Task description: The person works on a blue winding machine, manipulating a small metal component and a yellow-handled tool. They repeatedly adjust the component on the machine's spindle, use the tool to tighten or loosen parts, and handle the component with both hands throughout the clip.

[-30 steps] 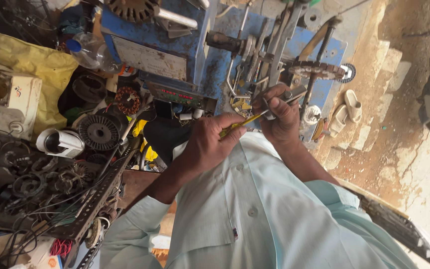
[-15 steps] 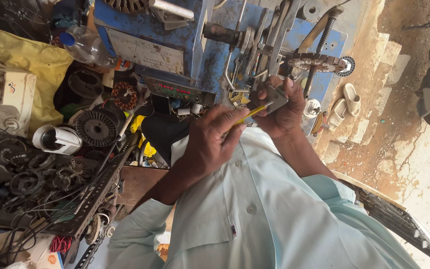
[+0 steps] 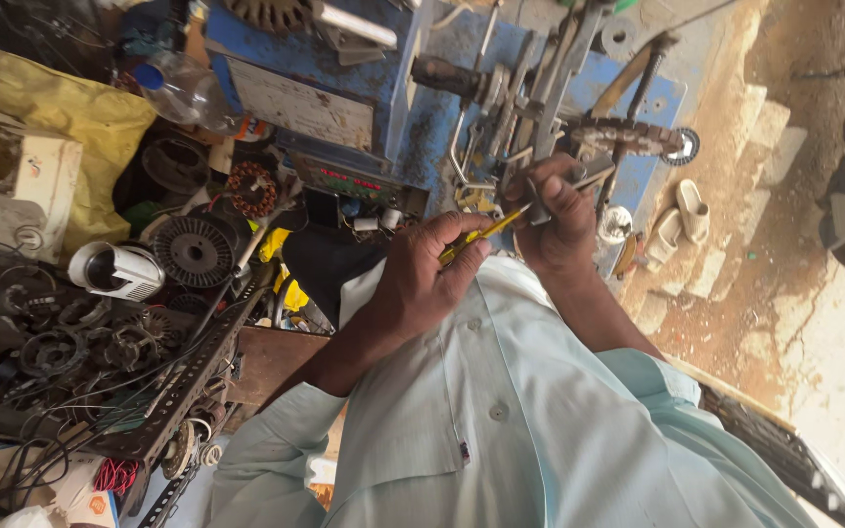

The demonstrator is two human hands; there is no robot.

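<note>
The left hand has its fingers closed around a yellow screwdriver, whose tip meets a small grey metal part gripped in the fingers of the right hand. Both hands are above the pale shirt, close to the blue machine. The crowded desk leaves little free space on the left.

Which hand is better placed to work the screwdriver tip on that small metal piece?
Probably the left. The left hand already grips the yellow screwdriver, its tip pointing at the small metal piece. The right hand is occupied pinching that piece, so it suits steadying.
</note>
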